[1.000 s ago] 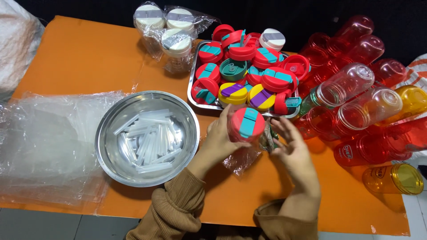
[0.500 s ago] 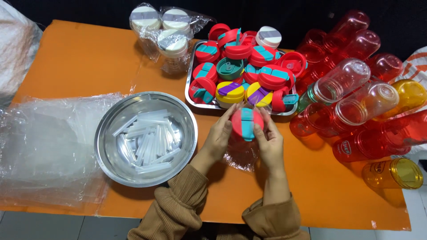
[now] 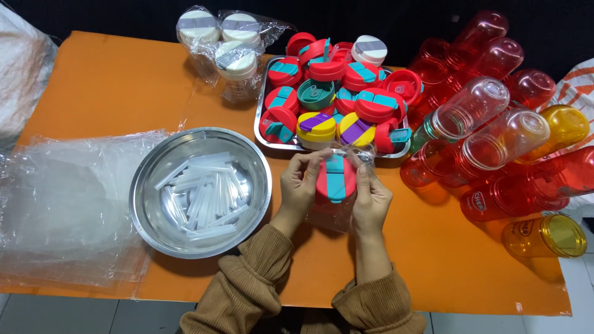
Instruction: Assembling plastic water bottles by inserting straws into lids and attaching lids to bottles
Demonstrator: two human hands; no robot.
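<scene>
Lowered since a moment ago, your left hand (image 3: 299, 185) and right hand (image 3: 370, 196) pinch a red lid (image 3: 336, 179) in clear wrap (image 3: 356, 151), near stacked plastic bags (image 3: 62, 198).

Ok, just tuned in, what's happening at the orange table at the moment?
A person holds a red lid with a teal strap in both hands, left hand and right hand, above the orange table, with thin clear plastic wrap gathered around it. Just beyond sits a metal tray heaped with more coloured lids. A steel bowl of clear straws is to the left, and red and yellow bottles lie on the right.
</scene>
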